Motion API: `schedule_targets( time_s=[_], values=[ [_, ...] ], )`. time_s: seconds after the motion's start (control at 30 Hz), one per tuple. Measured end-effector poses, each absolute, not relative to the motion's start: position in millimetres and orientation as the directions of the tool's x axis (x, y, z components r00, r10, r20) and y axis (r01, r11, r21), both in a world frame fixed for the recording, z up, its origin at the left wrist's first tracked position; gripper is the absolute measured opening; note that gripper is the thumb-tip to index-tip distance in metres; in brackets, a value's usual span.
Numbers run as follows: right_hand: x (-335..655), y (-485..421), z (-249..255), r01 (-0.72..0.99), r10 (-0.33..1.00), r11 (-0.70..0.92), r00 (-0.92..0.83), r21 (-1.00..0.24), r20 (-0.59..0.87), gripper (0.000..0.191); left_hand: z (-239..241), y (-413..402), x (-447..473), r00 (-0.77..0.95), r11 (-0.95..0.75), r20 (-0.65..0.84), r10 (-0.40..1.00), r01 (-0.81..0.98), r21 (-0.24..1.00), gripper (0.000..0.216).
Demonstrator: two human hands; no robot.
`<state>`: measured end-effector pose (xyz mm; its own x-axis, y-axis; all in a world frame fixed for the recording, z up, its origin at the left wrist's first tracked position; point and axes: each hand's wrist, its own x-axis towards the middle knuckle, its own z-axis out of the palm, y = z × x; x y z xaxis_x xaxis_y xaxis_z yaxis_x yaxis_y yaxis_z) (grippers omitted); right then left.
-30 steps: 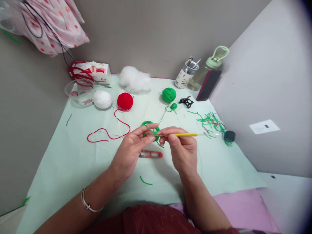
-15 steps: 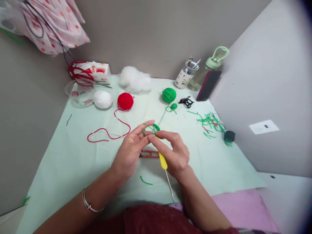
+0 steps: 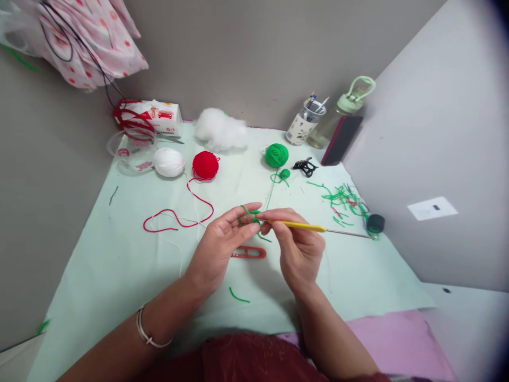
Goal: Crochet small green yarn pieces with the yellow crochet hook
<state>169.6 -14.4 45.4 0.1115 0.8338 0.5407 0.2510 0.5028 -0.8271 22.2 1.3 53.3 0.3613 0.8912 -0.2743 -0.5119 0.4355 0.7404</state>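
My left hand (image 3: 220,246) pinches a small piece of green yarn work (image 3: 249,214) above the pale green table cover (image 3: 119,254). My right hand (image 3: 299,249) grips a yellow-handled crochet hook (image 3: 306,227), its tip at the green piece and its metal tail pointing right. A green strand runs from the work up to a small green ball (image 3: 284,173) and a larger green yarn ball (image 3: 277,155). Red snips (image 3: 247,252) lie on the cover just under my hands.
A red yarn ball (image 3: 205,165) with a loose red strand and a white yarn ball (image 3: 169,162) sit at the left. White stuffing (image 3: 220,129), a pen cup (image 3: 305,123), a bottle (image 3: 338,114), a phone (image 3: 341,139), a black hair clip (image 3: 305,166) and green yarn scraps (image 3: 342,199) lie further back and right.
My right hand swung the crochet hook down with its tail toward me, then back to level with the tail pointing right. My left hand kept its pinch on the green work.
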Motion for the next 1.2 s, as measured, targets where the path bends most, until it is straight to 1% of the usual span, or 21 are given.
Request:
schedule_targets(
  time_s=[0.07,0.13,0.17,0.2,0.23,0.3,0.37,0.4,0.43,0.47,0.53,0.6,0.77,0.83,0.9,0.93,1.0,1.03,1.1,1.17,1.2],
  values=[
    [169,-18,43,0.419,0.77,0.565,0.042,-0.711,0.637,0.028,51,3,23,0.323,0.432,-0.296,0.899,-0.547,0.717,0.032],
    [170,-20,41,0.552,0.697,0.612,-0.038,-0.566,0.716,0.035,48,5,22,0.368,0.492,-0.331,0.869,-0.577,0.652,0.032],
    [171,-20,41,0.573,0.68,0.623,-0.058,-0.533,0.731,0.037,46,6,21,0.406,0.527,-0.34,0.848,-0.586,0.616,0.031],
    [173,-20,41,0.56,0.682,0.623,-0.046,-0.546,0.73,0.037,45,7,20,0.438,0.553,-0.343,0.831,-0.592,0.586,0.031],
    [175,-19,41,0.514,0.704,0.612,-0.009,-0.601,0.71,0.035,43,8,18,0.456,0.569,-0.344,0.821,-0.598,0.565,0.031],
    [180,-15,44,0.337,0.782,0.552,0.107,-0.763,0.613,0.026,42,10,16,0.443,0.566,-0.353,0.824,-0.604,0.562,0.027],
    [183,-11,46,0.118,0.863,0.465,0.164,-0.878,0.479,0.02,43,10,15,0.384,0.519,-0.351,0.854,-0.579,0.629,0.022],
    [183,-10,47,0.031,0.892,0.425,0.156,-0.904,0.425,0.018,45,9,15,0.355,0.483,-0.334,0.873,-0.547,0.684,0.021],
    [183,-9,48,-0.02,0.91,0.398,0.131,-0.917,0.393,0.017,46,9,15,0.33,0.441,-0.305,0.893,-0.509,0.739,0.021],
    [182,-8,48,-0.034,0.918,0.388,0.109,-0.921,0.382,0.015,47,8,16,0.313,0.398,-0.272,0.91,-0.473,0.786,0.021],
    [179,-9,48,-0.001,0.913,0.4,0.089,-0.917,0.398,0.014,49,6,17,0.315,0.355,-0.231,0.921,-0.428,0.831,0.025],
    [178,-10,48,0.01,0.91,0.406,0.089,-0.914,0.405,0.014,50,5,17,0.343,0.375,-0.236,0.909,-0.429,0.822,0.029],
    [181,-8,46,-0.159,0.952,0.303,0.092,-0.94,0.291,0.016,54,6,15,0.343,0.412,-0.275,0.898,-0.441,0.797,0.028],
    [181,-7,46,-0.176,0.957,0.285,0.098,-0.942,0.272,0.02,56,7,14,0.332,0.414,-0.285,0.899,-0.437,0.798,0.026],
    [181,-9,47,-0.13,0.95,0.306,0.11,-0.943,0.293,0.022,56,7,13,0.315,0.41,-0.291,0.903,-0.432,0.803,0.025],
    [180,-10,47,-0.071,0.937,0.337,0.124,-0.939,0.327,0.022,55,6,13,0.298,0.395,-0.286,0.911,-0.43,0.812,0.024],
    [180,-15,46,0.118,0.877,0.448,0.133,-0.886,0.461,0.021,54,6,14,0.244,0.345,-0.262,0.934,-0.424,0.837,0.022],
    [180,-17,45,0.234,0.83,0.514,0.105,-0.825,0.547,0.022,53,5,14,0.215,0.323,-0.252,0.944,-0.424,0.846,0.021],
    [180,-21,41,0.461,0.731,0.615,-0.029,-0.64,0.682,0.027,52,4,16,0.188,0.32,-0.262,0.947,-0.445,0.836,0.026],
    [180,-23,36,0.624,0.661,0.648,-0.174,-0.437,0.73,0.035,52,4,17,0.241,0.39,-0.308,0.92,-0.496,0.776,0.035],
    [180,-23,35,0.668,0.64,0.648,-0.216,-0.366,0.738,0.038,52,4,17,0.296,0.443,-0.333,0.895,-0.521,0.729,0.04]
  ],
)
